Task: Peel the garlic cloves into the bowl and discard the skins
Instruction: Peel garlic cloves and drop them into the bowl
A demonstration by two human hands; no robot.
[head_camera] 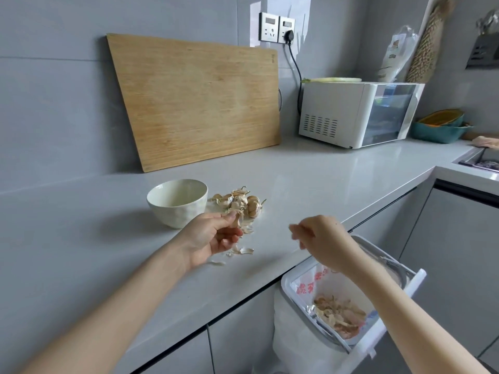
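Observation: The left hand (213, 236) is raised just above the counter (310, 179), just beside the bowl (172, 214). Its grip is closed round a single garlic clove (236, 218), pinched between thumb and fingertips, with skin partly on it.

The right hand (321, 238) hovers over the counter edge, above the bin (286, 282) hung on the cabinet front. Its thumb and forefinger are drawn together. I cannot tell whether they hold a scrap of skin or nothing.

Materials: The unpeeled garlic pile (247, 202) lies touching or just beside the bowl's right side. Loose skins (243, 251) lie on the counter under and near the left hand. Discarded skins (337, 311) sit in the bin's bag. No peeled cloves show in the visible part of the bowl.

Assessment: The step in hand appears to be stripping this clove, early in the task.

Recommendations:
- Bring the right hand back to the clove and pull from the root end, where the skin lifts most readily.
- Keep the left pinch firm but light, since a bare clove is slippery.
- Drop the clove into the bowl only when it is fully bare.
- Gather the scattered skins into one lot and sweep them towards the counter edge above the bin, as they are light and drift easily.
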